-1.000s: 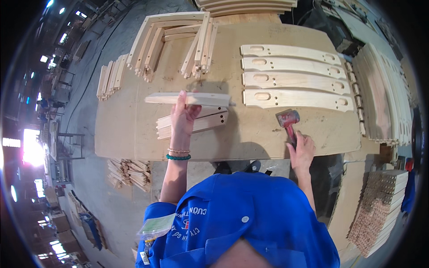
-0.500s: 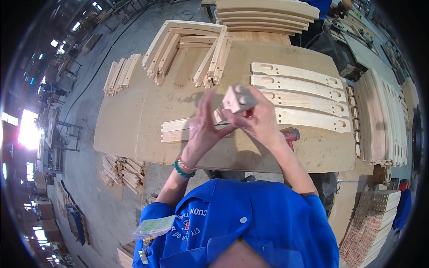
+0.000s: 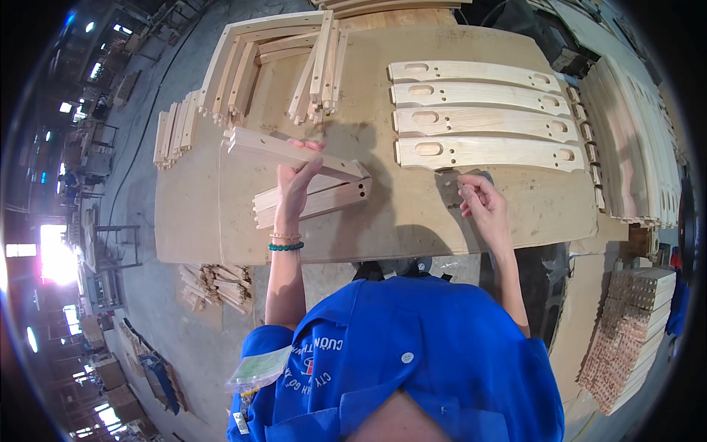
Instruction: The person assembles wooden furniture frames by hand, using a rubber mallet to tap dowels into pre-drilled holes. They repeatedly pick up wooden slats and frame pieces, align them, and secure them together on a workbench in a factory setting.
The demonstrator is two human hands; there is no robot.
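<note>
A pale wooden bar (image 3: 258, 149) with small holes is gripped by my left hand (image 3: 294, 180), thumb in front and fingers behind. It slants above two or so similar wooden pieces (image 3: 317, 204) lying on the cardboard-covered table (image 3: 412, 236). Their right ends show dark holes. My right hand (image 3: 484, 210) is over the table's right part, fingers curled and pressed together. A dark shape and shadow lie just beyond its fingertips; what it holds, if anything, I cannot make out. Several curved slotted slats (image 3: 486, 151) lie in a row beyond that hand.
Assembled wooden frames (image 3: 247, 55) stand stacked at the far left of the table, beside a row of short bars (image 3: 175, 129). Tall slat stacks (image 3: 626, 140) line the right side. On the floor are a heap of sticks (image 3: 217, 286) and a block stack (image 3: 626, 335).
My hands have parted. The left has moved left with the wooden bar, now held lengthwise; the right has let go of it and moved right. The whole view has shifted somewhat.
</note>
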